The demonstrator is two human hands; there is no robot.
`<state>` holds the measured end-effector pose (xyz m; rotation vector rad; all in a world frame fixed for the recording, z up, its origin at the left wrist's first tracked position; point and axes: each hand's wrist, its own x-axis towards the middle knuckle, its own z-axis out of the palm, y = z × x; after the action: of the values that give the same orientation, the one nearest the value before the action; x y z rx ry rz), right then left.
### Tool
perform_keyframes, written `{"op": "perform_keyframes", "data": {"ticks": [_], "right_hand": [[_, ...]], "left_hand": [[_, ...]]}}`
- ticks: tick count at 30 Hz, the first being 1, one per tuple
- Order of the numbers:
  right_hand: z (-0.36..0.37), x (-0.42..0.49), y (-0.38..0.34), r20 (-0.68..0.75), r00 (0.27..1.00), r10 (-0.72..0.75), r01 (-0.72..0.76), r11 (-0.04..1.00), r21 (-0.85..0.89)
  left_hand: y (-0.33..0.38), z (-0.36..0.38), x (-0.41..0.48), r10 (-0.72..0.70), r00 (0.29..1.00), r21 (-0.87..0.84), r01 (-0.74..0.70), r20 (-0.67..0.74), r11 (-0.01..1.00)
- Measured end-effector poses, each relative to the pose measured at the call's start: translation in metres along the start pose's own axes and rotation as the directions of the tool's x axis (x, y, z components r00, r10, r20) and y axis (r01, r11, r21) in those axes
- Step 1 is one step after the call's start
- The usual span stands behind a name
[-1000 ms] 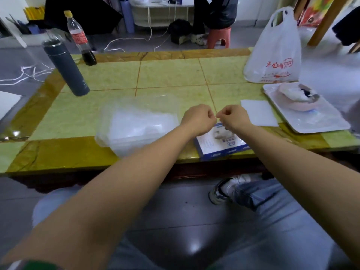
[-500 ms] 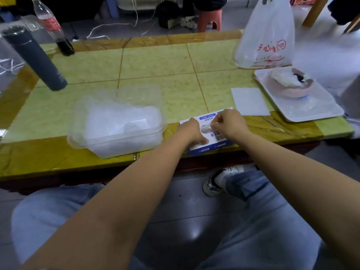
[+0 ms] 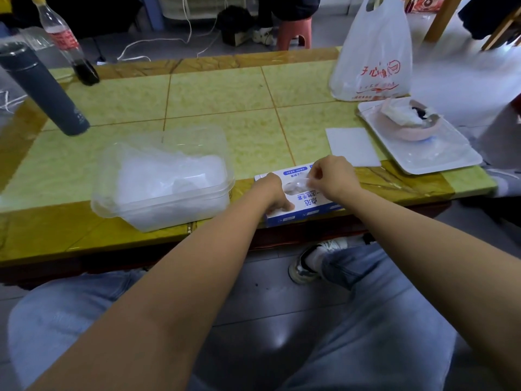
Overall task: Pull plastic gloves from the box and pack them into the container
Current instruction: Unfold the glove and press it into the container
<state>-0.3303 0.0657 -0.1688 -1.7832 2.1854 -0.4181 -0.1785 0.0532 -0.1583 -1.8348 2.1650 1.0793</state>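
**Task items.** The box (image 3: 308,205), white and blue, lies flat at the near edge of the table (image 3: 220,91), at 6 o'clock from the table's centre. The clear container (image 3: 174,217) stands just beside the box, at its 9 o'clock. It holds a loose pile of gloves (image 3: 169,176).

**Left hand.** The left hand (image 3: 271,194) rests on the left end of the box. Its fingers are curled over that end and the thumb lies on the top face, so it grips the box.

**Right hand.** The right hand (image 3: 334,179) is over the middle of the box. Its thumb and fingertips pinch a clear glove (image 3: 297,185) at the opening in the top face. The glove is partly out of the opening.

**Other items, from the box.**
- White sheet (image 3: 352,146): 1 o'clock, flat on the table, near the right hand.
- Tray (image 3: 451,156): 2 o'clock, carrying a pink bowl (image 3: 406,128).
- Plastic bag (image 3: 372,55): 1 o'clock, beyond the tray.
- Grey flask (image 3: 45,91): 10 o'clock, upright.
- Bottle (image 3: 67,46): 11 o'clock, at the far edge, with dark liquid at the bottom.
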Motion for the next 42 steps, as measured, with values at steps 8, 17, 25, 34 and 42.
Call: {"op": "perform_keyframes", "data": {"ticks": [8,17,25,34,42], "right_hand": [[-0.003,-0.003,-0.001,0.063,0.997,0.05,-0.055,0.996,0.071],[-0.012,-0.006,0.009,-0.246,0.966,-0.082,0.167,0.923,0.346],[-0.01,-0.013,0.002,-0.062,0.997,0.054,-0.022,0.905,0.424],[-0.02,-0.008,-0.003,-0.263,0.954,0.143,-0.004,0.884,0.467],[-0.024,-0.007,0.002,-0.023,0.987,0.159,-0.12,0.821,0.558]], "left_hand": [[0.001,0.003,-0.001,-0.001,1.0,0.027,0.001,-0.005,1.0],[0.005,0.001,0.005,-0.03,0.999,0.064,0.027,0.036,0.998],[0.003,0.004,0.008,-0.041,0.998,0.083,0.037,0.046,0.996],[0.002,0.005,0.012,-0.052,0.997,0.089,0.048,0.048,0.995],[0.002,0.004,0.018,-0.023,0.998,0.109,0.016,0.065,0.994]]}}
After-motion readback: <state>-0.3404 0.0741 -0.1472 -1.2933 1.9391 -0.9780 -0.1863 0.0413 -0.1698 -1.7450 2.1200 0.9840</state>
